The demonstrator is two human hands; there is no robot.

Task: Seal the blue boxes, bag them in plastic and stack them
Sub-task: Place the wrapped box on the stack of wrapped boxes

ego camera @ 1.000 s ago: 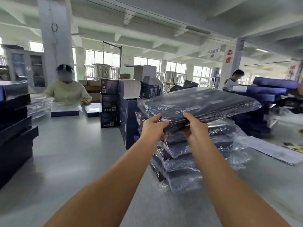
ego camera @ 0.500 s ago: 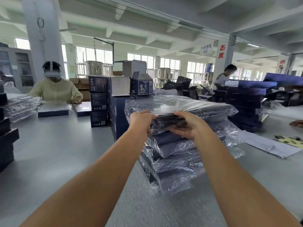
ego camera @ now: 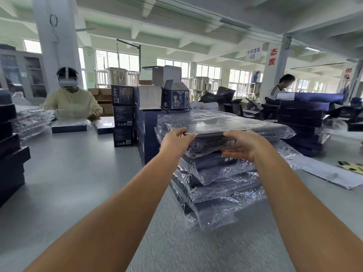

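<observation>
Left hand (ego camera: 176, 138) is gripping the top box (ego camera: 225, 122); right hand (ego camera: 242, 146), fingers spread, is touching it. Red lettering (ego camera: 272, 56) behind is reading 态度.

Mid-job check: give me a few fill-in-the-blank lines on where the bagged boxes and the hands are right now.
The top bagged box lies on a ____ of bagged boxes. The left hand and right hand touch its ____ edge. Every box there is wrapped in clear ____.
Missing: stack; near; plastic.
</observation>
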